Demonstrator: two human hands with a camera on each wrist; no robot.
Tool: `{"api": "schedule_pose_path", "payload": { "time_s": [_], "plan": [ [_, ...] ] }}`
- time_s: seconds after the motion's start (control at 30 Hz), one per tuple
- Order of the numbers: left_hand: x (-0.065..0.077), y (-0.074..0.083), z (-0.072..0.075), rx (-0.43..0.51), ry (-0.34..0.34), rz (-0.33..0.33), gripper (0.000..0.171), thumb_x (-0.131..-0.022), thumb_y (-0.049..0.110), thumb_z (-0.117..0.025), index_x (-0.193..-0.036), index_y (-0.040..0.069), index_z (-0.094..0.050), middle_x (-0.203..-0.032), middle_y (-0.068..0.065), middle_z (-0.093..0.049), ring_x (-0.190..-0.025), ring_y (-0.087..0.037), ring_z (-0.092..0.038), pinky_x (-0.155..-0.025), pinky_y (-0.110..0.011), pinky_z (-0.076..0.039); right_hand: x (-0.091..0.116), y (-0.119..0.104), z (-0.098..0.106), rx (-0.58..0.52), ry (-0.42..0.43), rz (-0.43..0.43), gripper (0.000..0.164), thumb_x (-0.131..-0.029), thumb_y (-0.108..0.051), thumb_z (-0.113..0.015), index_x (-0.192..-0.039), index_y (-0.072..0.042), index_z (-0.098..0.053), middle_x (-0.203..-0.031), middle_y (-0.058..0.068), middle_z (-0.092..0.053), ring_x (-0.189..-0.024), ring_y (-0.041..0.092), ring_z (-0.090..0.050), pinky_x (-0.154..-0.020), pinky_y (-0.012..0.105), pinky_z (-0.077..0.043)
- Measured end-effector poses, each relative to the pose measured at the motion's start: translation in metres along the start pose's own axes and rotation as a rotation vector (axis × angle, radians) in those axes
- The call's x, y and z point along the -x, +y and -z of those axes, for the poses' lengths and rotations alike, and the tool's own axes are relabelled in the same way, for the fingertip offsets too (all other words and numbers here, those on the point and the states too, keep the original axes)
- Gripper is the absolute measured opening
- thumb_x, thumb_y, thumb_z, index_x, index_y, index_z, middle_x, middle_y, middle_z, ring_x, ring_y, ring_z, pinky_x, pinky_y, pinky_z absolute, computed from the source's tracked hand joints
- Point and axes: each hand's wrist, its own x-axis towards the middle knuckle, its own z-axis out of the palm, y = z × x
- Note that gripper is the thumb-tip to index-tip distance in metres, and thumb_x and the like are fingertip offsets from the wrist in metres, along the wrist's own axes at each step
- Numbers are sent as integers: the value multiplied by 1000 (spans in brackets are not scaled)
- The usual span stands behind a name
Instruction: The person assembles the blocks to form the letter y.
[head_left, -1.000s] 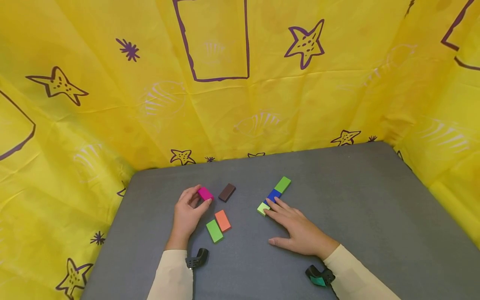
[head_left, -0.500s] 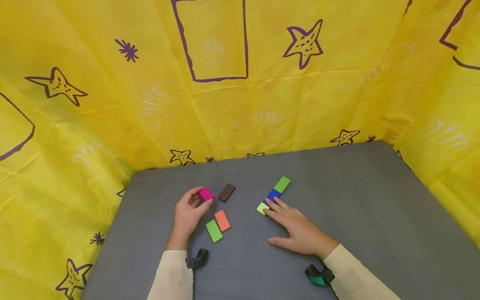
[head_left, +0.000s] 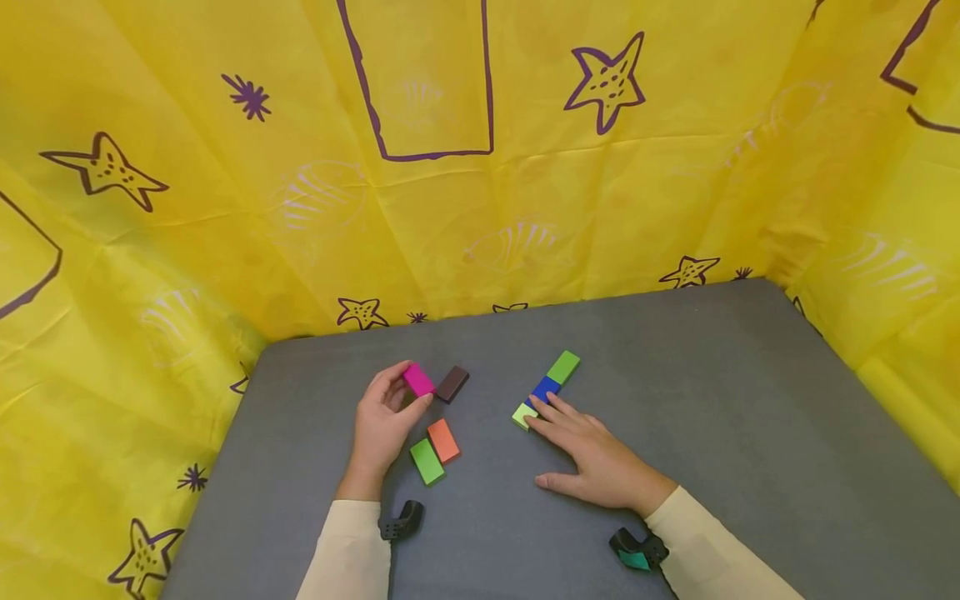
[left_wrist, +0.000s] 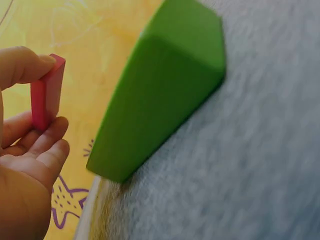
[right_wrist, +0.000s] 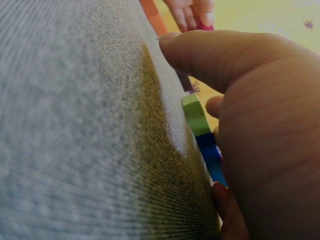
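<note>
My left hand (head_left: 381, 429) pinches a pink rectangular block (head_left: 418, 379) between thumb and fingertips. In the left wrist view the pink block (left_wrist: 47, 92) is raised off the table. A dark brown block (head_left: 452, 384) lies just right of it. My right hand (head_left: 592, 458) is spread low over the table, its fingertips resting on a row of three blocks set end to end. Nearest in that row is a light green block (head_left: 522, 415), then a blue block (head_left: 542, 389) partly under the fingers, and a green block (head_left: 564, 367) at the far end.
An orange block (head_left: 444, 441) and another green block (head_left: 427, 462) lie side by side right of my left wrist. The grey table (head_left: 712, 400) is bounded at the back and sides by a yellow patterned cloth (head_left: 450, 208).
My left hand has shifted slightly right and away from me, turning the pink block and bringing it close to the brown one. The right hand and its row stay put.
</note>
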Motion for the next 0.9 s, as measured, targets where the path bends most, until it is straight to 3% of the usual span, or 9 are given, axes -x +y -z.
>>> {"api": "schedule_pose_path", "payload": {
  "time_s": [0.27, 0.47, 0.73, 0.9],
  "plan": [
    [0, 10, -13, -22, -62, -70, 63, -88, -7, -89, -145, -5, -63, -138, -17, -60, -130, -31, -62, -113, -42, -46, 0, 0, 1, 8, -11, 3, 81, -102, -51, -76, -168, -14, -46, -179, 3, -24, -165, 32, -12, -118, 72, -28],
    [1, 19, -28, -43, -114, -76, 64, -87, -4, -91, -145, -5, -64, -138, -13, -61, -130, -27, -62, -113, -41, -47, 0, 0, 2, 3, -24, -8, 83, -101, -51, -77, -168, -15, -45, -179, 1, -22, -165, 29, -10, -120, 69, -26],
    [2, 27, -50, -88, -178, -86, 64, -88, 1, -92, -145, -4, -64, -140, -12, -61, -126, -31, -66, -108, -54, -50, 0, 2, 0, 13, -4, 6, 81, -101, -50, -77, -167, -14, -47, -178, 2, -25, -165, 30, -13, -119, 70, -29],
    [2, 28, -61, -105, -193, -83, 62, -90, 4, -92, -145, -3, -65, -139, -10, -62, -128, -28, -65, -109, -51, -50, -1, 3, -1, 11, -7, 4, 81, -102, -50, -76, -168, -14, -46, -179, 2, -25, -165, 31, -12, -119, 71, -28]
  ]
}}
